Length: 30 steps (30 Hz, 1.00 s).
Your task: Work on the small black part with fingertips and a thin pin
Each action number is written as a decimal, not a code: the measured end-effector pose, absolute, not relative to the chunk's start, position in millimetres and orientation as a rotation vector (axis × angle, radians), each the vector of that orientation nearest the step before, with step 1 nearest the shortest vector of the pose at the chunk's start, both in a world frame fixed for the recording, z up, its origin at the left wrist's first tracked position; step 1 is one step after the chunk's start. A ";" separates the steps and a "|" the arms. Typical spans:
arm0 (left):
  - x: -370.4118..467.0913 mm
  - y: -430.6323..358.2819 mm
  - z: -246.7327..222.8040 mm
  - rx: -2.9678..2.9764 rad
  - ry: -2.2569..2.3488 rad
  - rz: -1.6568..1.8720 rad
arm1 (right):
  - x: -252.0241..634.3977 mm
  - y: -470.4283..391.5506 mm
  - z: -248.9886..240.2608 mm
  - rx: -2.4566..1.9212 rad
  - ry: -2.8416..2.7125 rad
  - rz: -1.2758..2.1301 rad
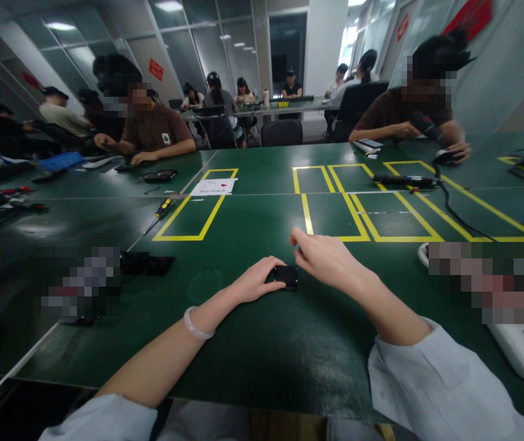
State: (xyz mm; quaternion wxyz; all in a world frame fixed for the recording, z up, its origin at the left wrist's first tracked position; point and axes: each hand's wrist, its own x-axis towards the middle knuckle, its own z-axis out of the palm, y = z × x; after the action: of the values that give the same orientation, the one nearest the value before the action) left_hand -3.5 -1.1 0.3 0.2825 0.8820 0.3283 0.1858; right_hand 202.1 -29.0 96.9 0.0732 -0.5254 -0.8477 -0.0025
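Note:
On the green table, my left hand (259, 282), wearing a pale bracelet, grips a small black square part (286, 277) between thumb and fingers at its left side. The part lies flat, with small light spots at its right edge. Just up and to the right of it is my right hand (329, 257), its fingers curled in and the fingertips close to the part's right corner. Whatever those fingers may pinch is hidden or too small to make out.
Yellow tape outlines (202, 237) mark the green table (253, 343). A screwdriver (163, 208) and black parts (147, 262) lie to the left. A black power screwdriver (404, 180) with a cable lies at the right, beyond a white case (519, 355). Co-workers sit opposite.

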 end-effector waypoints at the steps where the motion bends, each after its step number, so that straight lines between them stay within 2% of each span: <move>1: -3.7 -0.9 -0.1 2.363 0.880 0.497 | 201.5 -28.9 96.7 -1.583 -2.539 -0.018; 7: -3.9 -0.3 -1.0 2.367 0.879 0.491 | 199.6 -27.6 98.1 -1.669 -2.553 -0.110; 24: -3.1 -1.0 0.7 2.368 0.867 0.504 | 201.7 -28.1 100.8 -1.654 -2.542 -0.005; 30: -2.6 -1.6 1.7 2.360 0.871 0.499 | 202.1 -27.4 98.9 -1.692 -2.550 -0.099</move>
State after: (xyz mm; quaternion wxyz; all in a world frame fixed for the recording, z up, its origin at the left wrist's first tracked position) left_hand -2.6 -1.6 1.7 0.2847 0.8822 0.3255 0.1864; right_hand 202.1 -27.4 98.9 0.0397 -0.5522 -0.8322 -0.0323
